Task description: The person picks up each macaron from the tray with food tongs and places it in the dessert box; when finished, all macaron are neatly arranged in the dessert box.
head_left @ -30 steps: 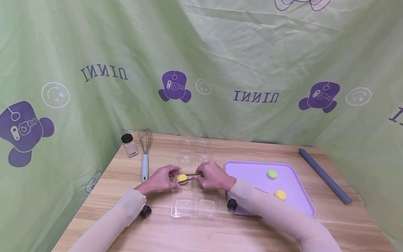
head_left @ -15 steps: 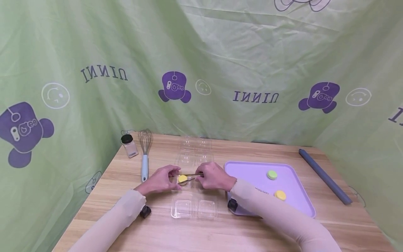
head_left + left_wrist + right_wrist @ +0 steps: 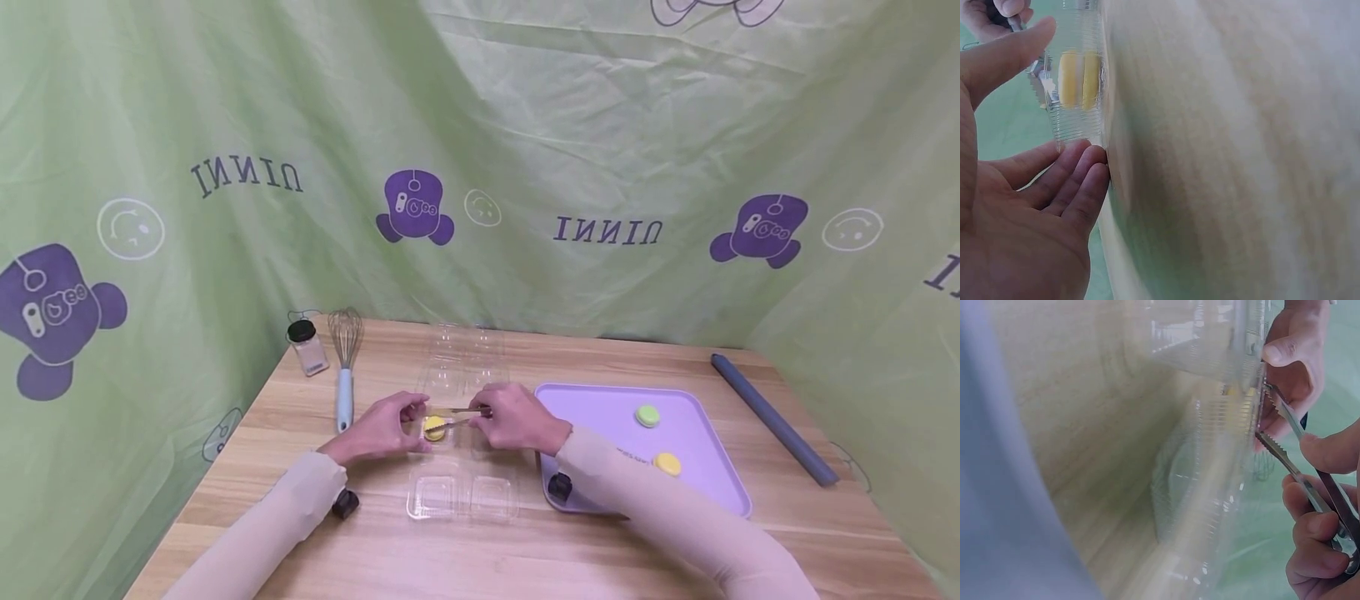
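A yellow macaron (image 3: 434, 428) lies in a compartment of a clear plastic box (image 3: 1079, 128), seen through its ribbed wall in the left wrist view. My left hand (image 3: 382, 427) holds that box, thumb on one side and fingertips on the other. In my right hand (image 3: 513, 418) I grip small metal serrated tongs (image 3: 1300, 472). Their arms are spread apart, with the tips at the macaron's compartment; one arm crosses over the macaron in the head view. Whether the tips touch it, I cannot tell.
A purple tray (image 3: 600, 408) on the right bears a green macaron (image 3: 648, 416) and another yellow macaron (image 3: 667, 464). Beyond it lies a grey-blue rod (image 3: 772, 418). A whisk (image 3: 345, 375) and a black-lidded jar (image 3: 308, 348) are at the left. A second clear container (image 3: 465, 358) lies behind.
The tongs' arms have spread apart around the yellow macaron, which now sits lower in the box. My right hand has shifted slightly right; the left hand stays put.
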The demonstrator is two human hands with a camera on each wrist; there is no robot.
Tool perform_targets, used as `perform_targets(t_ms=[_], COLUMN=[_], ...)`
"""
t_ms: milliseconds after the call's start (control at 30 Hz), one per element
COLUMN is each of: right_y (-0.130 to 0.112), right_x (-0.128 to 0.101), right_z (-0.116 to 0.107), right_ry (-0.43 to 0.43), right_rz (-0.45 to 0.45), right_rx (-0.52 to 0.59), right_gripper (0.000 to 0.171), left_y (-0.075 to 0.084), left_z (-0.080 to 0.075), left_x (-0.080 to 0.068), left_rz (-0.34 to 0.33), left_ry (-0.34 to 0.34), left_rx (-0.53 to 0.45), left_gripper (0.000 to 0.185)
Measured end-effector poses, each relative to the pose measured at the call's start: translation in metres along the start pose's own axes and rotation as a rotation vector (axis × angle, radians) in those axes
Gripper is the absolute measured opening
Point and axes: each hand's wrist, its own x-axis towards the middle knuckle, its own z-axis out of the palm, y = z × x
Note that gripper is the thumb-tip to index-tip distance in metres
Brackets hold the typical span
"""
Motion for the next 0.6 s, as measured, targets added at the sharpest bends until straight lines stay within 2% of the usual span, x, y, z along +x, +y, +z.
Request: perform_targets(t_ms=[133, 267, 400, 533, 600], right_y=[0.002, 0.006, 0.013, 0.021, 0.027], right_x=[-0.001, -0.003, -0.006, -0.010, -0.012], right_z=[-0.007, -0.016, -0.028, -0.040, -0.046], right_ry=[0.061, 0.145, 0.235, 0.311, 0.344], right_rz=[-0.021, -0.033, -0.031, -0.023, -0.022], right_rx=[-0.003, -0.002, 0.000, 0.008, 0.005], right_gripper=[0.016, 0.015, 0.017, 0.018, 0.018], left_y=[0.002, 0.011, 0.025, 0.039, 0.046], left_z=[-0.003, -0.009, -0.013, -0.012, -0.009], left_x=[0.001, 0.004, 0.012, 0.020, 0.023], left_rz=[0.031, 0.035, 0.023, 0.047, 0.062], left_ry=[0.025, 0.032, 0.005, -0.043, -0.069], left_rx=[0.001, 0.021, 0.017, -0.007, 0.013], left_gripper=[0.093, 0.091, 0.092, 0.091, 0.091])
